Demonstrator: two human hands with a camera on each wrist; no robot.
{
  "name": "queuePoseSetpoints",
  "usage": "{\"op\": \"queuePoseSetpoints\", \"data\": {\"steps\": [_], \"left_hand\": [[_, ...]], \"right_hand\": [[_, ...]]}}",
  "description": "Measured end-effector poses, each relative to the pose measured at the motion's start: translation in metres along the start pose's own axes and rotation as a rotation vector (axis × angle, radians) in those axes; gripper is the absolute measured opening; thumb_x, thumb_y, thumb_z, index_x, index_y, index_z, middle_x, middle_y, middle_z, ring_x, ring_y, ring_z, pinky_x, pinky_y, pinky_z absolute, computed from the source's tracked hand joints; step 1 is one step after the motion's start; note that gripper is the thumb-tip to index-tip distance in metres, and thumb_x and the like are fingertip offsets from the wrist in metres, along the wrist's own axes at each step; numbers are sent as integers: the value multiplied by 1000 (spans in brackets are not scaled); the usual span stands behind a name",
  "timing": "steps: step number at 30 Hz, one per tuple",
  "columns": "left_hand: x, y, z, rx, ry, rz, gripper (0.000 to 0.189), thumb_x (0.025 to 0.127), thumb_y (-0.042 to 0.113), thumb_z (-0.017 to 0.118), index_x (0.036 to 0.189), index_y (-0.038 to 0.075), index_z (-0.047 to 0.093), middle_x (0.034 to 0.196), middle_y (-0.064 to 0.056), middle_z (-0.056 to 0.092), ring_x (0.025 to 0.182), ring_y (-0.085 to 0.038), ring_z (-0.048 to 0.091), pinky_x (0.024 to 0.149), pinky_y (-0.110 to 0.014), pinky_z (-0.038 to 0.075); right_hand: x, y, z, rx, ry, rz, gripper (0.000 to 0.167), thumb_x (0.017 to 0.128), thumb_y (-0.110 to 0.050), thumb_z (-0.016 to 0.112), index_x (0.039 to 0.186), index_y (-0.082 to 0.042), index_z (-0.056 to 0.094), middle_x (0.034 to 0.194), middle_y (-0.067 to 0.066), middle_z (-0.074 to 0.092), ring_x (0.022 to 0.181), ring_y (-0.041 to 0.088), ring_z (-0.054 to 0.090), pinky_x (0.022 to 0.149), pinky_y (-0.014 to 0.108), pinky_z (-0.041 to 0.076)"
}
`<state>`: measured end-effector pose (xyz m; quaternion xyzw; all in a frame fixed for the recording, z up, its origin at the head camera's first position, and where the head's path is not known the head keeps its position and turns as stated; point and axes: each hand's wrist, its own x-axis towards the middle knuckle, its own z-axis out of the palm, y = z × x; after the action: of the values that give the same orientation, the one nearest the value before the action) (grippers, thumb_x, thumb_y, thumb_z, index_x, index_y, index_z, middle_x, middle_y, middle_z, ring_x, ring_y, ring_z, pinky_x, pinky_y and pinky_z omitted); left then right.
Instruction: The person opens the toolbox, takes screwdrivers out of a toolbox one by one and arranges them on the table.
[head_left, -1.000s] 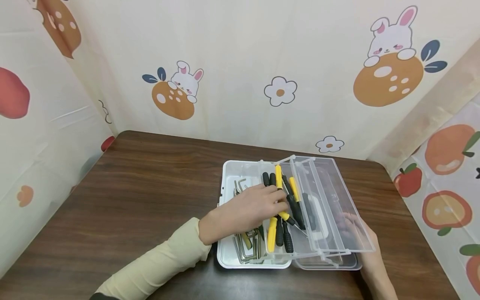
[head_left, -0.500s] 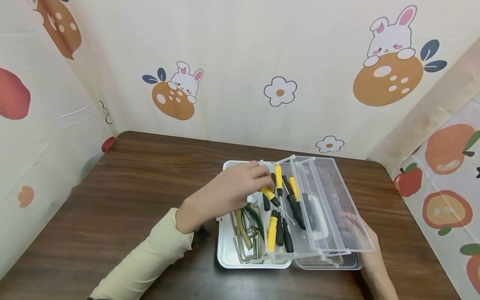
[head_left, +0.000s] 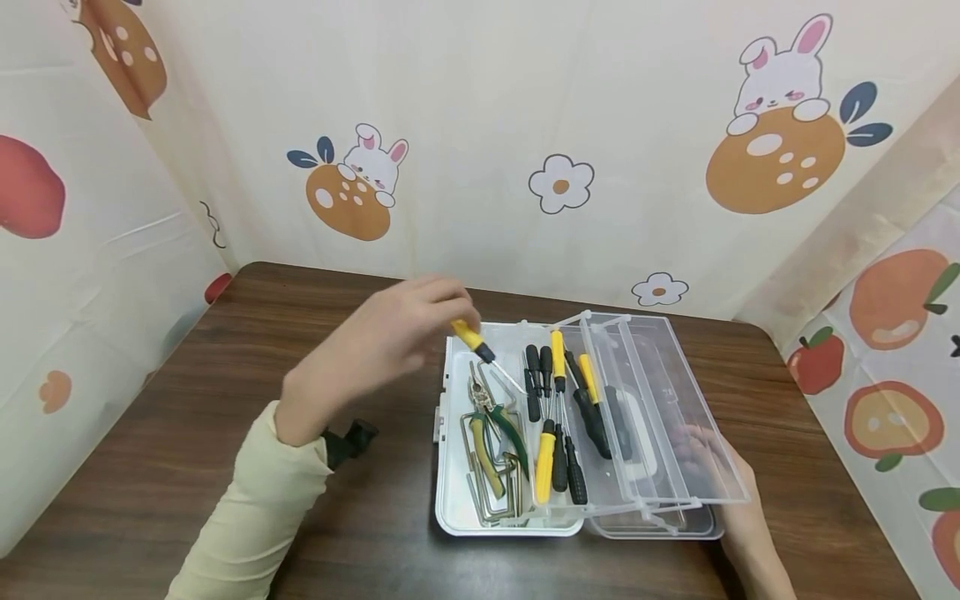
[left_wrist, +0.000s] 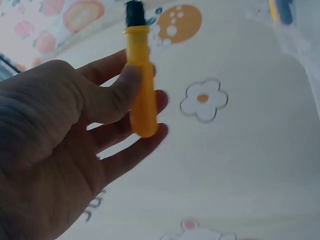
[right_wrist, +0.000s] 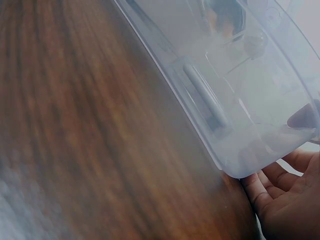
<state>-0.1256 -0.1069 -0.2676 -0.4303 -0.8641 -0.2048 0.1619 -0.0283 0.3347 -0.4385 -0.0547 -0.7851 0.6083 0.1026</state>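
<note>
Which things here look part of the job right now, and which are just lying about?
In the job, it seems:
yellow-handled screwdriver, in the left hand
clear lid, held by the right hand
white toolbox

Probably just lying about:
pliers
hex keys
other screwdrivers
printed cloth, only backdrop

The left hand (head_left: 386, 342) is raised over the table (head_left: 195, 433) toward its far edge, thumb opposed to curved, spread fingers in a pinch. Its forearm, in a pale sleeve (head_left: 243, 500), slants up from the near edge, the wrist angling right. The right hand (head_left: 723, 467) sits lower, near the right edge, fingers bent, the bare wrist reaching up from the near edge.
</note>
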Motion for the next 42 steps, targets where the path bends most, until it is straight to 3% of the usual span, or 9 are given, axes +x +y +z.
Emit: {"op": "queuePoseSetpoints", "data": {"steps": [3,9,13,19,29,37,42], "left_hand": [[-7,-15,-9,-16,-76,-90,56,76,-26,63,110,17,73,114,3,67,105,-17,63,93,-37,58],[-17,-49,-9,-116,-185,-276,49,85,-24,56,106,17,74,110,2,68,100,-20,63,90,-39,56],[-20,-74,3,-141,-251,-385,42,91,-20,56,105,15,75,108,-2,70,98,-23,61,89,-40,54],[-25,-110,34,-167,-326,-501,34,93,-15,57,102,13,75,108,-7,71,101,-29,61,94,-45,54],[-39,-144,62,-132,-393,-583,33,91,-18,54,101,7,73,107,-14,67,102,-32,55,94,-46,48],[-47,-154,73,-129,-419,-617,27,93,-13,60,100,10,72,107,-13,66,100,-32,54,94,-47,47],[-49,-156,76,-132,-423,-607,25,93,-11,63,100,11,72,105,-12,66,99,-31,54,93,-46,47]], "right_hand": [[0,0,0,6,-3,2,23,109,-14,51,123,-6,68,98,-14,77,86,2,73,75,16,55],[0,0,0,14,-5,-2,23,109,-13,51,122,-7,69,97,-14,77,86,1,73,76,15,55],[-1,1,0,28,-10,-7,23,109,-13,51,122,-7,69,98,-14,77,87,1,73,77,15,55],[-1,3,0,57,-21,-18,23,109,-12,51,122,-8,69,100,-13,77,89,1,73,77,16,56],[0,-1,2,59,-2,-27,22,108,-11,52,120,-4,70,96,-11,78,86,2,73,77,15,55],[-1,-2,2,67,-7,-29,22,108,-11,51,119,-6,70,96,-12,78,86,2,73,76,15,56],[-1,-2,1,76,-16,-34,23,108,-10,50,121,-4,69,97,-11,78,87,2,73,76,16,56]]}}
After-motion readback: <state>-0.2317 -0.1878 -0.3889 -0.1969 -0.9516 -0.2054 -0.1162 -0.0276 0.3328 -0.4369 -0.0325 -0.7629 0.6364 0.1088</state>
